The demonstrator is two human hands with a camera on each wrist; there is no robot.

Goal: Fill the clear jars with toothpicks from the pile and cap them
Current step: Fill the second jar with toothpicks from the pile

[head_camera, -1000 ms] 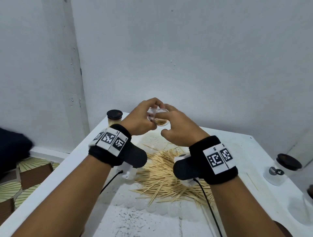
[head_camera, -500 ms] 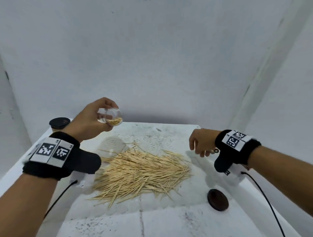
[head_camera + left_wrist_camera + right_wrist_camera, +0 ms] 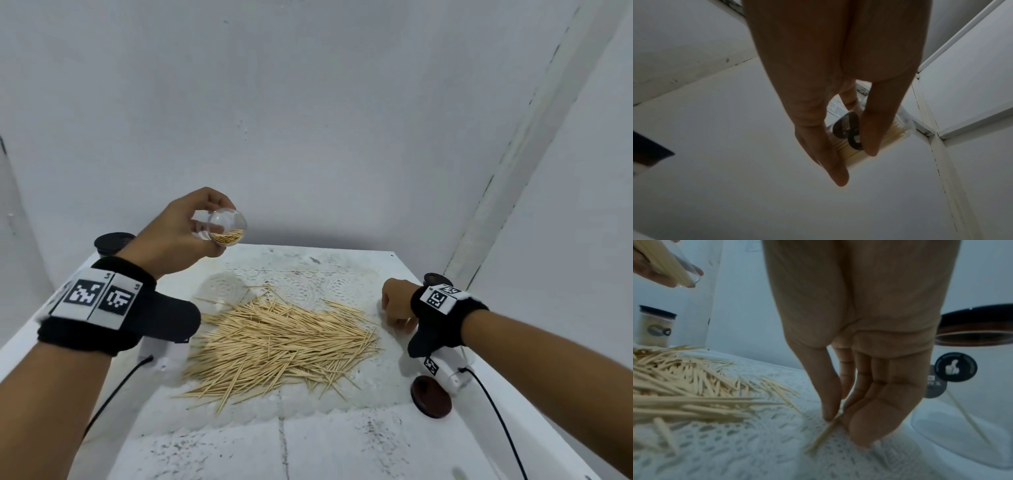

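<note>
My left hand point(image 3: 178, 236) holds a clear jar point(image 3: 226, 226) up in the air, tilted with its mouth toward me; toothpicks lie along its lower side. The same jar point(image 3: 869, 138) shows between my fingers in the left wrist view. A big pile of toothpicks point(image 3: 277, 339) lies on the lace mat in the table's middle. My right hand point(image 3: 397, 308) is down at the pile's right edge, where thumb and fingers pinch a toothpick point(image 3: 826, 433) off the mat. A loose dark lid point(image 3: 431, 395) lies on the table under my right wrist.
A capped jar full of toothpicks point(image 3: 113, 241) stands at the back left, seen again as the capped jar point(image 3: 655, 327). Another clear jar with a dark lid point(image 3: 972, 369) stands just right of my right hand. The white table point(image 3: 342, 445) meets walls behind and at the right.
My right hand left the jar, swung right and came down to the pile's right edge, pinching a toothpick. The left hand stays raised with the jar. The head view turned right.
</note>
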